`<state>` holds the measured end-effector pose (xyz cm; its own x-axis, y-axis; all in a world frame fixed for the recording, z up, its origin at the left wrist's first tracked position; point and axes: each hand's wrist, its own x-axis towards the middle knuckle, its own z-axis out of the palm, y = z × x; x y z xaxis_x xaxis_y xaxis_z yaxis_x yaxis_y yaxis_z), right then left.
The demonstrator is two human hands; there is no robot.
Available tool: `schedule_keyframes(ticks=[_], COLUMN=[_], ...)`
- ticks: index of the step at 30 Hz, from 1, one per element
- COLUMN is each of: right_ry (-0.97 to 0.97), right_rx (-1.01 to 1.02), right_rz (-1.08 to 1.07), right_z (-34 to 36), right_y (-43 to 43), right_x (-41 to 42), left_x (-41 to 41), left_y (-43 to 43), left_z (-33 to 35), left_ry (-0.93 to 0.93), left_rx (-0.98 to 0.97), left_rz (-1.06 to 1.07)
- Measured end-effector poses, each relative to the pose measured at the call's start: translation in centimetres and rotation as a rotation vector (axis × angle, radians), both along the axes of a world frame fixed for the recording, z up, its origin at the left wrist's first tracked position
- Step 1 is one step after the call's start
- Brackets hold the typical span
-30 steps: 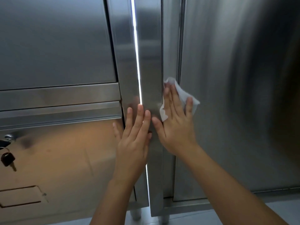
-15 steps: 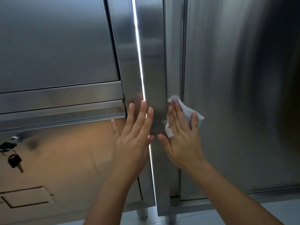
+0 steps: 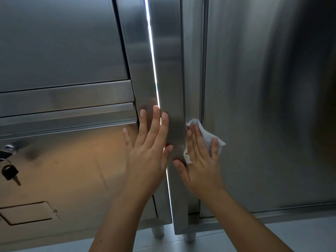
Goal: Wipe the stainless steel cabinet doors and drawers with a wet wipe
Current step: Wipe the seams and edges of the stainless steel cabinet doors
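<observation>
- The right hand (image 3: 200,166) lay flat on the steel with the white wet wipe (image 3: 206,132) pressed beneath its fingers. The fingers were straight and slightly apart, not curled round the cloth.
- The wipe sat crumpled on the seam where the upright post (image 3: 171,70) met the right-hand door (image 3: 263,106). Its edges poked out above the fingertips and to either side of the hand.
- The right thumb was spread out to the left, resting on the face of the post.
- The left hand (image 3: 151,153) rested open just beside it and held nothing. Its three middle fingers were straight and close together, and the little finger was splayed out to the left.
- Those fingers lay across a thin strip of light (image 3: 151,51) that ran down between the two cabinets.
- To the left were the upper panel (image 3: 54,42) and, below it, the lower drawer front (image 3: 63,170), which caught a warm reflection.
- At the far left edge a black-headed key (image 3: 10,172) hung beneath the lock (image 3: 8,147).
- The round cabinet feet (image 3: 158,231) stood on a pale floor (image 3: 300,231).
</observation>
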<state>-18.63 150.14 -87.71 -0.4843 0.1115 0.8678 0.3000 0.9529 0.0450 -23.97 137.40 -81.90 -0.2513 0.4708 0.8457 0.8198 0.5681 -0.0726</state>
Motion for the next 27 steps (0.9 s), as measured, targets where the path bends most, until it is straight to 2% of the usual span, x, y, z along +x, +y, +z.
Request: schedule_keyframes(ticks=[6, 16, 23, 27], right_ry=[0.176, -0.051, 0.126, 0.076], right_rx=[-0.074, -0.080, -0.128, -0.112], right_rz=[0.142, 0.066, 0.157, 0.143], right_z=[5.2, -2.7, 2.0, 0.5], right_y=[-0.1, -0.1, -0.2, -0.1], right_x=[-1.0, 0.7, -0.6, -0.2], left_x=[-0.5, -0.2, -0.1, -0.1], left_y=[-0.1, 0.0, 0.0, 0.0], left_z=[-0.5, -1.7, -2.2, -2.2], left_ry=[-0.061, -0.108, -0.124, -0.128], left_rx=[0.007, 0.011, 0.016, 0.000], left_rz=[-0.068, -0.096, -0.094, -0.106])
